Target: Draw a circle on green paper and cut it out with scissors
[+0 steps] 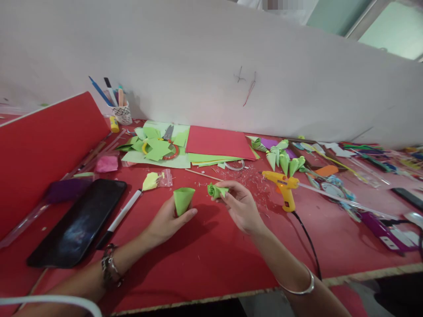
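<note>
Light-green paper cone [183, 200], mouth up, sits in left hand's [168, 223] narrow grip above red tabletop's [205, 268] near edge, likely sparing its rim; right hand [243, 208] pinches curled green paper rosette's [216, 191] tail, apparently protecting coils.

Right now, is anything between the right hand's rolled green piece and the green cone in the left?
Nothing visible: only open space separates the rolled piece in the right hand from the cone.
</note>
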Action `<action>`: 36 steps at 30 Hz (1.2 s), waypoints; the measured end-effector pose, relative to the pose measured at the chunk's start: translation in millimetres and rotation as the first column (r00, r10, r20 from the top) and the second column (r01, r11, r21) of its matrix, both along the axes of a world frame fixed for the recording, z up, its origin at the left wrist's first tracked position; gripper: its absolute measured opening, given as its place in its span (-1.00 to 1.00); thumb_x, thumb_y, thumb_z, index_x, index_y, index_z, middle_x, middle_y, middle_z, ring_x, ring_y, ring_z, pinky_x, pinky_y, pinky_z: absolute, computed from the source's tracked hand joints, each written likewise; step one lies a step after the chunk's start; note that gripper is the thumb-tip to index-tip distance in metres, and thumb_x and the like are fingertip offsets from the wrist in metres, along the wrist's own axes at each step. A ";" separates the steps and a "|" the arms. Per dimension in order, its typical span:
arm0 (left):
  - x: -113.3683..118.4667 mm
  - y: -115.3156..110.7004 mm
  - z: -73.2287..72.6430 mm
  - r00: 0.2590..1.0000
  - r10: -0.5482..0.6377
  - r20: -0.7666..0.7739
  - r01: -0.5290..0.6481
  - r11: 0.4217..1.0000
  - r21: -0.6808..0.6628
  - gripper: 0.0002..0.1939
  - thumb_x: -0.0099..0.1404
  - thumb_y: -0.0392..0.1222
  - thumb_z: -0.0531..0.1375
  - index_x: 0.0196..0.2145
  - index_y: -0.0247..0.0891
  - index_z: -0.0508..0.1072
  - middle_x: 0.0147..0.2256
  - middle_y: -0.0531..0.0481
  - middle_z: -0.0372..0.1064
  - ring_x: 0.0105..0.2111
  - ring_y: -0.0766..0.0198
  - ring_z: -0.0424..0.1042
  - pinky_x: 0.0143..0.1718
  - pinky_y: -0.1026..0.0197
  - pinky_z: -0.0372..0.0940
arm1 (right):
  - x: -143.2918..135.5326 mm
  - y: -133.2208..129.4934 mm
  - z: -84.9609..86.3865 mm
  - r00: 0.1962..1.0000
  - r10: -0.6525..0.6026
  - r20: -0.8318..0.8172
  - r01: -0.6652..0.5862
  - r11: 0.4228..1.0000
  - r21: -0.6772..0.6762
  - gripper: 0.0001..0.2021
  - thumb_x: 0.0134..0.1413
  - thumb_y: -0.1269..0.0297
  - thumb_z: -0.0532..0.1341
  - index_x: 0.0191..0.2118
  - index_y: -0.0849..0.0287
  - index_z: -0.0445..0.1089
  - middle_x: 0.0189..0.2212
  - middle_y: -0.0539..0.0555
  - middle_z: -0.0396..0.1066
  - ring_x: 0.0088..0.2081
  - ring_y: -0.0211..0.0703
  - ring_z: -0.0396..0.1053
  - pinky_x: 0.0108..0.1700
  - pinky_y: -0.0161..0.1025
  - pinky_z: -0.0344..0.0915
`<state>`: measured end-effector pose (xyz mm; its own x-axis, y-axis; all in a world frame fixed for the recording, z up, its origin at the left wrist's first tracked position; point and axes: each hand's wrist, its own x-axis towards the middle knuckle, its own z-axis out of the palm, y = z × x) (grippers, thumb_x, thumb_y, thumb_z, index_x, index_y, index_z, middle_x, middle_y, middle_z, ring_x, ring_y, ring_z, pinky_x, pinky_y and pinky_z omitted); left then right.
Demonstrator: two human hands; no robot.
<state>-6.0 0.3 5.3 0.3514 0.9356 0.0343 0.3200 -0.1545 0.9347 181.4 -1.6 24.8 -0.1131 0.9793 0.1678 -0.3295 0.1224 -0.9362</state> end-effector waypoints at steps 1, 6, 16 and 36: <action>0.7 -0.2 0.3 1.000 0.012 0.024 -0.011 0.999 -0.038 -0.77 0.13 -0.03 0.08 -0.48 -0.24 0.17 -0.61 0.16 0.09 -0.63 0.40 0.11 -0.60 0.32 0.10 | 0.0 0.0 -0.1 1.000 -0.001 0.010 0.001 1.000 0.004 -0.87 -0.06 0.26 0.26 -0.31 0.04 0.44 -0.41 -0.03 0.43 -0.40 -0.30 0.40 -0.28 -0.26 0.38; 2.0 0.8 1.8 0.995 0.068 0.075 -0.063 0.996 -0.065 -0.77 0.09 -0.04 0.12 -0.50 -0.24 0.19 -0.61 0.14 0.14 -0.60 0.39 0.16 -0.57 0.33 0.13 | 1.0 0.3 -0.8 0.998 -0.020 0.057 0.019 1.000 0.019 -0.87 -0.05 0.25 0.25 -0.29 0.04 0.43 -0.39 -0.01 0.43 -0.40 -0.28 0.40 -0.30 -0.25 0.39; -0.8 3.2 -7.9 1.000 0.015 -0.014 -0.014 0.996 0.083 -0.81 0.13 -0.14 0.12 -0.52 -0.25 0.18 -0.57 0.16 0.11 -0.56 0.41 0.09 -0.52 0.35 0.09 | -4.2 -3.7 7.4 0.993 -0.001 0.121 -0.007 0.998 0.063 -0.87 -0.06 0.23 0.25 -0.31 0.06 0.43 -0.45 -0.02 0.43 -0.45 -0.28 0.39 -0.37 -0.26 0.39; 4.3 -5.5 -2.5 0.986 -0.081 -0.144 0.092 0.993 0.071 -0.94 0.08 -0.30 0.10 -0.45 -0.25 0.22 -0.50 0.12 0.26 -0.50 0.35 0.25 -0.47 0.33 0.12 | -20.5 -11.8 4.3 0.969 0.089 0.231 -0.098 0.995 0.029 -0.90 -0.06 0.29 0.23 -0.34 0.05 0.46 -0.34 0.00 0.27 -0.51 -0.38 0.29 -0.46 -0.35 0.36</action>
<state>-1.7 -5.1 2.8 0.4371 0.8980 0.0499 0.4299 -0.2573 0.8654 161.0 -13.5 29.1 -0.2439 0.9555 0.1657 -0.1184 0.1403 -0.9830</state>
